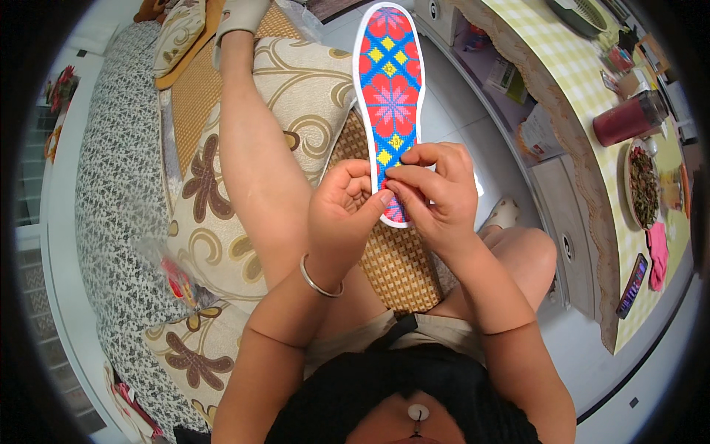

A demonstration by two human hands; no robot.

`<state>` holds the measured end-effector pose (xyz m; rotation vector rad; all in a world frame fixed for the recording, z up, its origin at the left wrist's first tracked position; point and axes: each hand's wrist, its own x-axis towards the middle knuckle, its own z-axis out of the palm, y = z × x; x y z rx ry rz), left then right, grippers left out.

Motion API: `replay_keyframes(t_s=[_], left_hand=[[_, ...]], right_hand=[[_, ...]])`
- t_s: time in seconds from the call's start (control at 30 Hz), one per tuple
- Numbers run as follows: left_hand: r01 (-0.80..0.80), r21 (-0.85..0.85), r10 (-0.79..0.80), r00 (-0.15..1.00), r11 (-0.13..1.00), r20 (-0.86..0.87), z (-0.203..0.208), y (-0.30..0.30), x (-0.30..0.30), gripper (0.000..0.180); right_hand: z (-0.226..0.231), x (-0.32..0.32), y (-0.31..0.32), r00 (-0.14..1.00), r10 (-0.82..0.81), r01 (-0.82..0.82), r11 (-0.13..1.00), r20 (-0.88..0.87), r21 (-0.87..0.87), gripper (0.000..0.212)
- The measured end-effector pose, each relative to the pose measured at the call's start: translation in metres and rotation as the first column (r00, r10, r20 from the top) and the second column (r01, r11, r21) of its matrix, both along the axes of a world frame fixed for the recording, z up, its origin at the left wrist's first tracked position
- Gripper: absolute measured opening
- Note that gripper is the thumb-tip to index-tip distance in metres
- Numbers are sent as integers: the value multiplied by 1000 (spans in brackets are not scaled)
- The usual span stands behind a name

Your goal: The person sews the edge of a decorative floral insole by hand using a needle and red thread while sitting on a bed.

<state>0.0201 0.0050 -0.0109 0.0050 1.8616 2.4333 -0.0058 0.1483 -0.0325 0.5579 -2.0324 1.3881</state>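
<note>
An embroidered insole [390, 103] with a white edge points away from me, covered in red flowers, blue bands and yellow diamonds. My left hand [347, 194] grips its near, narrower end from the left side, thumb on the stitched face. Over that same end, my right hand [436, 185] is closed, with thumb and index finger pinched together close to my left thumb. Whatever sits in this pinch, perhaps nothing, is too small to make out. Part of the insole's near end is hidden behind my fingers.
On the right, a table with a checked cloth [573, 44] carries a dark red flask [629, 118], a plate of dried reddish-green pieces [642, 185], a pink cloth [657, 255] and a phone [632, 285]. Patterned cushions [214, 192] and a plastic packet [177, 281] lie to the left.
</note>
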Motion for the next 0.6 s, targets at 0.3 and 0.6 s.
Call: replay_keyframes(t_s=[0.3, 0.6], left_hand=[[-27, -151, 22, 999, 988, -35, -9, 3, -1, 19], [-128, -266, 98, 988, 955, -121, -2, -3, -6, 15]], right_hand=[[26, 14, 7, 696, 654, -45, 454, 298, -890, 7], [26, 5, 49, 897, 441, -152, 394, 42, -906, 5]])
